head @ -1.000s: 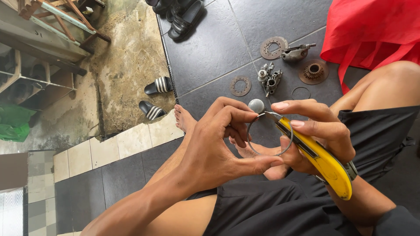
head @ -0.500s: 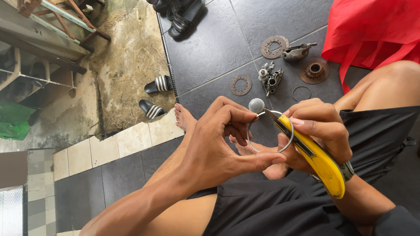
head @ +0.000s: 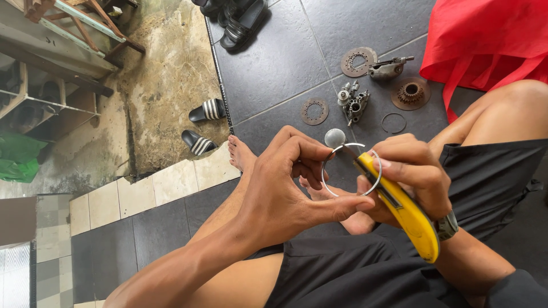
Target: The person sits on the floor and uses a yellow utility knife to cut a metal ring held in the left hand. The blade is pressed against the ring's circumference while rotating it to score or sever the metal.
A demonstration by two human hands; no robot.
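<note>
My left hand (head: 288, 188) pinches a thin metal ring (head: 327, 185) between thumb and fingers, holding it up over my lap. My right hand (head: 408, 179) grips a yellow utility knife (head: 406, 212), its front end laid against the ring's upper right edge. A small round grey disc (head: 335, 137) shows just above the ring; whether it lies on the floor or is attached I cannot tell. I sit on dark floor tiles in black shorts, one bare foot (head: 241, 154) stretched forward.
On the tiles ahead lie rusty toothed discs (head: 314, 111) (head: 358, 61), a gear on a round plate (head: 410, 93), a small metal assembly (head: 353, 101), a loose ring (head: 393, 122) and a lever part (head: 388, 68). A red cloth (head: 482, 40) lies right, striped sandals (head: 202, 125) left.
Both hands with the ring and knife have drifted slightly lower in view; the right hand has closed tighter around the knife against the ring.
</note>
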